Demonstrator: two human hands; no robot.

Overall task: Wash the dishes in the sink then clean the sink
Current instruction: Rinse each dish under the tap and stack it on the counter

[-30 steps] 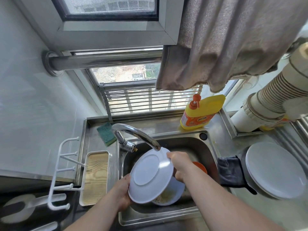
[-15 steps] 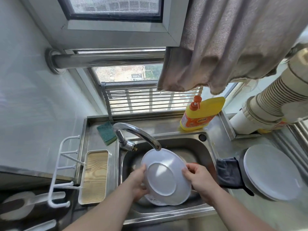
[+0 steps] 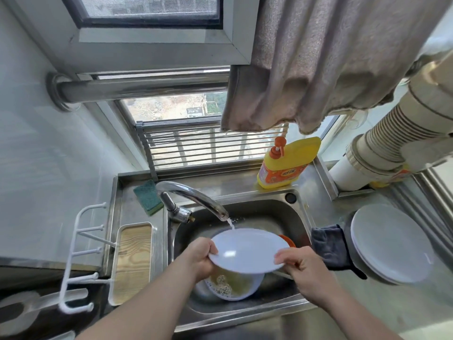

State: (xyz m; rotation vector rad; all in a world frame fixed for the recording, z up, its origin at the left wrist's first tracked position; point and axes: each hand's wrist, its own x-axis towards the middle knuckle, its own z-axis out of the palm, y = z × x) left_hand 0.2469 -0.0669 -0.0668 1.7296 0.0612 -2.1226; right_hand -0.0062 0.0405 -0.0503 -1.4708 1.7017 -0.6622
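Observation:
A white plate (image 3: 247,250) is held face up over the steel sink (image 3: 259,209), under the faucet (image 3: 193,195), whose water stream lands on the plate's far rim. My left hand (image 3: 201,257) grips its left edge and my right hand (image 3: 302,268) pinches its right edge. Beneath the plate a white bowl (image 3: 230,285) with foamy yellowish water stands in the basin. An orange dish (image 3: 288,240) shows behind the plate's right side, mostly hidden.
A green sponge (image 3: 147,197) lies left of the faucet and a yellow detergent bottle (image 3: 286,163) stands behind the sink. Stacked white plates (image 3: 392,244) and a grey cloth (image 3: 331,246) are on the right. A wooden-bottomed tray (image 3: 132,261) and white rack (image 3: 81,256) are on the left.
The plate was tilted up with its underside facing me; it is now turned nearly level, face up, under the stream. Both hands have shifted to its opposite edges.

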